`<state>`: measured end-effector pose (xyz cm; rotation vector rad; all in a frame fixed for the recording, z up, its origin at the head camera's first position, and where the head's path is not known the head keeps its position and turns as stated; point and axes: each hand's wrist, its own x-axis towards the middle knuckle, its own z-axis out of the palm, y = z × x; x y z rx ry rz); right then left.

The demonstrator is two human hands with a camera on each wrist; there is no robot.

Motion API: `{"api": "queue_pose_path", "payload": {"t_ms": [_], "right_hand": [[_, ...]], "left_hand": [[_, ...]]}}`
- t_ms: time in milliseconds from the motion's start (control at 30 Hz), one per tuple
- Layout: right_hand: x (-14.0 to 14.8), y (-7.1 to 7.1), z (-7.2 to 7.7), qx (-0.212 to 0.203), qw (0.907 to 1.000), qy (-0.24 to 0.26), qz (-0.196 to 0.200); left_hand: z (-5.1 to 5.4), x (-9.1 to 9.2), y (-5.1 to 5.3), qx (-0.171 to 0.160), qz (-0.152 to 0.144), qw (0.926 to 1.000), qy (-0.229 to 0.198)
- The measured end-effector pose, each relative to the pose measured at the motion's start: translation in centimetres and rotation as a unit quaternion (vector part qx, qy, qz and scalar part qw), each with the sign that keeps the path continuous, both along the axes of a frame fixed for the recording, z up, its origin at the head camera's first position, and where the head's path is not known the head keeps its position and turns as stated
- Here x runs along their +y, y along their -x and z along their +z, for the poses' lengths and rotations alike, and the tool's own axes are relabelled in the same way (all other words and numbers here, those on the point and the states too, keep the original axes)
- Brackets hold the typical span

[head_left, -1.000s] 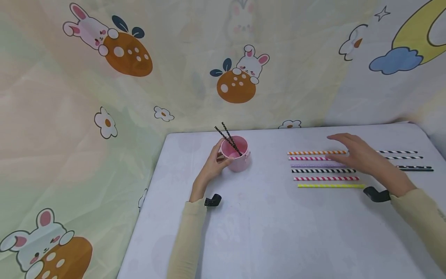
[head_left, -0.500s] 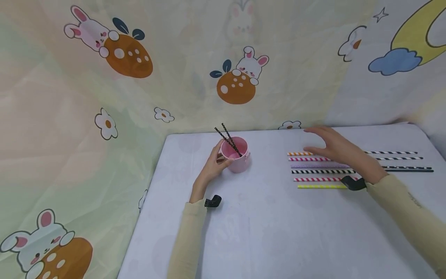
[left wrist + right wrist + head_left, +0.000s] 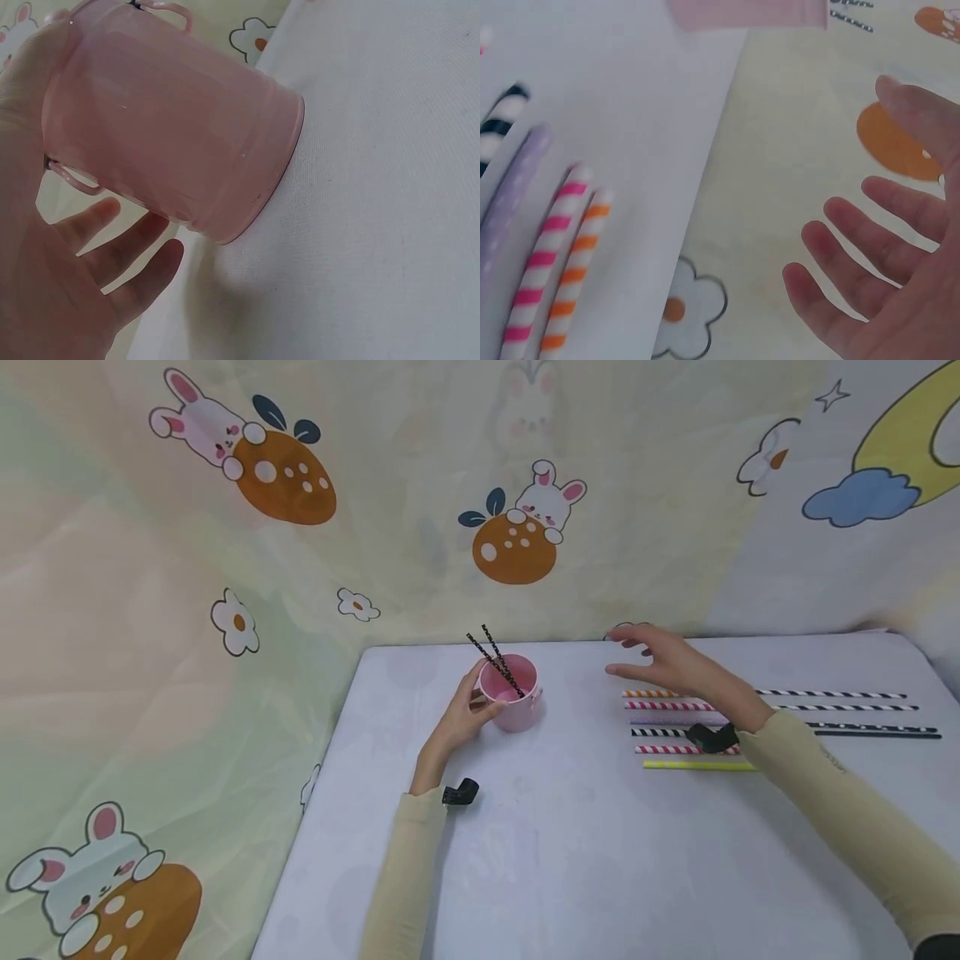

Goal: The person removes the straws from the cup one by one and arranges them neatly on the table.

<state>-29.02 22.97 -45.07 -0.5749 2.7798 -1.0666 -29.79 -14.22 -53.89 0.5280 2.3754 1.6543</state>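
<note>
A small pink bucket [image 3: 519, 717] with side handles stands upright on the white table. Thumb and fingers of my left hand [image 3: 452, 724] hold it from the left, the thumb by the rim in the left wrist view. Two black straws with light dots [image 3: 487, 650] lean inside the bucket. My right hand [image 3: 671, 667] hovers empty between the bucket and the laid-out straws, fingers spread apart. Below its wrist lie an orange-striped straw [image 3: 574, 274], a pink-striped straw [image 3: 541, 259], a lilac dotted straw [image 3: 510, 187] and a black-and-white striped straw [image 3: 654, 732].
Nearer me lie a red-striped straw [image 3: 660, 750] and a yellow straw [image 3: 693, 766]. Farther right are black-and-white striped straws [image 3: 847, 707] and dark straws [image 3: 885, 735]. A printed cloth backdrop [image 3: 420, 510] rises behind the white table [image 3: 570, 852].
My right hand has travelled left from above the straws toward the bucket, staying empty. The left hand keeps its hold, and the bucket has not moved on the table.
</note>
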Motion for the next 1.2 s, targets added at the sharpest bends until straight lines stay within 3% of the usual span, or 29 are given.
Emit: {"api": "queue_pose_path", "payload": {"t_ms": [300, 567, 800, 1200], "right_hand": [[-4.9, 1.7, 1.8, -0.037, 0.9991, 0.018, 0.005], [-8.6, 3.5, 2.5, -0.043, 0.9981, 0.023, 0.037], [-11.2, 4.6, 3.1, -0.062, 0.9962, 0.003, 0.061], [-14.5, 6.3, 2.3, -0.095, 0.9902, 0.01, 0.102]], "left_hand": [[-0.1, -0.1, -0.1, 0.012, 0.0, 0.9999, -0.002], [-0.1, 0.0, 0.0, 0.017, -0.002, 0.9998, 0.009], [3.8, 0.4, -1.4, -0.004, -0.023, 0.9996, 0.015], [3.6, 0.3, -1.4, -0.009, -0.027, 0.9994, 0.017]]}}
